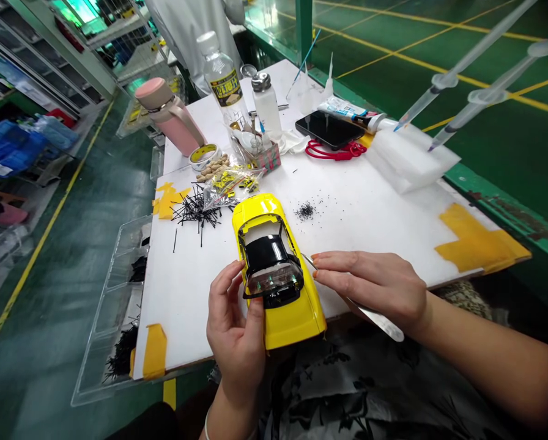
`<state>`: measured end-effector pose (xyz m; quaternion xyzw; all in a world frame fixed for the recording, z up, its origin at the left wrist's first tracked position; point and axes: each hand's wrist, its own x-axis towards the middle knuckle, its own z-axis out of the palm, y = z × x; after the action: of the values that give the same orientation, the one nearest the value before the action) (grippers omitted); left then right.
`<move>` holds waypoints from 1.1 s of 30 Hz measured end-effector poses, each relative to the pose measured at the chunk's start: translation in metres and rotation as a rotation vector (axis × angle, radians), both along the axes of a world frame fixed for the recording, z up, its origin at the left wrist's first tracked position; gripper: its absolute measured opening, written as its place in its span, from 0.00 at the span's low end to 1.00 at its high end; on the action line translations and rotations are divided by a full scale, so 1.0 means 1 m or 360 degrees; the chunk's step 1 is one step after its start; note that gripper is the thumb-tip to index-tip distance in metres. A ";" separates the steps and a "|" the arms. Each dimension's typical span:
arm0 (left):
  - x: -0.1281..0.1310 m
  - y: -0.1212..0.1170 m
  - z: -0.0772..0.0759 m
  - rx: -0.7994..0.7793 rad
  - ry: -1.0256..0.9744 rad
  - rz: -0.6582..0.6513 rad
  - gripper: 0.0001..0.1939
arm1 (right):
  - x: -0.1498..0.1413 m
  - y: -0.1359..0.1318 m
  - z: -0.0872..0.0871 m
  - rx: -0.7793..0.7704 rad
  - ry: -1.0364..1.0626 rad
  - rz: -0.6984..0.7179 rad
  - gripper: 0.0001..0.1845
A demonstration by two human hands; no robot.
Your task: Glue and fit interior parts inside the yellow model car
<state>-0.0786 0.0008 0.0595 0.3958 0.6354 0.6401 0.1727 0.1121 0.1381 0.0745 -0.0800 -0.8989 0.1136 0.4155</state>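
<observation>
a glossy yellow model car body (296, 324) lies clamped in the person's left hand (235, 336), with the fingers and thumb closed around its sides and the car held tilted over the near edge of the board. a black moulded cabin piece with a clear plastic window (274, 272) sits in the body's open roof frame. the right hand (370, 287) is just beside the car, its fingertips pinched together on a long flat steel tool (375, 318), whose thin tip comes close to the yellow body without clearly touching it. beneath them is a white work board (370, 214), with yellow tape (476, 241) stuck on its right corner. on the board lie a loose heap of thin black bristle-like strips (196, 211) and a small pile of black grains (306, 211). a clear plastic bag of small yellow parts (230, 183) and a roll of tape (204, 156) are farther back. a clear compartment tray (113, 305) holding black strips stands along the left edge. at the far end are a pink flask (170, 116), a plastic water bottle (221, 79), a clear bottle with a metal cap (265, 104), a black phone (329, 128), a red cord (336, 150), a squeezed paste tube (351, 113) and a white foam block (411, 156). two plastic syringes (457, 70) show at the upper right.
</observation>
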 end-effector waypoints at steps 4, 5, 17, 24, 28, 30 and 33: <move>0.000 0.000 0.000 -0.0008 -0.0003 -0.0003 0.22 | 0.000 0.000 -0.002 -0.0019 0.0002 -0.0010 0.15; 0.000 0.000 0.000 -0.0010 0.0001 -0.0004 0.22 | 0.000 0.000 -0.003 -0.0019 0.0007 -0.0012 0.16; -0.001 0.000 -0.001 0.0002 0.0037 -0.0014 0.21 | 0.001 -0.003 0.002 -0.0193 0.0156 -0.0105 0.12; -0.001 -0.001 -0.001 -0.0001 0.0036 -0.0010 0.22 | -0.007 -0.006 0.002 -0.0349 -0.0023 -0.0285 0.16; -0.001 -0.002 -0.002 -0.0007 0.0058 -0.0014 0.22 | -0.014 -0.007 -0.004 -0.0324 -0.0213 -0.0372 0.20; -0.001 -0.001 -0.002 -0.0012 0.0064 -0.0020 0.22 | -0.016 -0.008 -0.004 -0.0303 -0.0264 -0.0392 0.20; -0.001 -0.001 -0.001 -0.0016 0.0059 -0.0015 0.22 | -0.018 -0.008 -0.003 -0.0273 -0.0313 -0.0399 0.21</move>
<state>-0.0797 -0.0003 0.0584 0.4096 0.6399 0.6287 0.1658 0.0944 0.1299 0.0712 -0.2374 -0.9052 0.1287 0.3282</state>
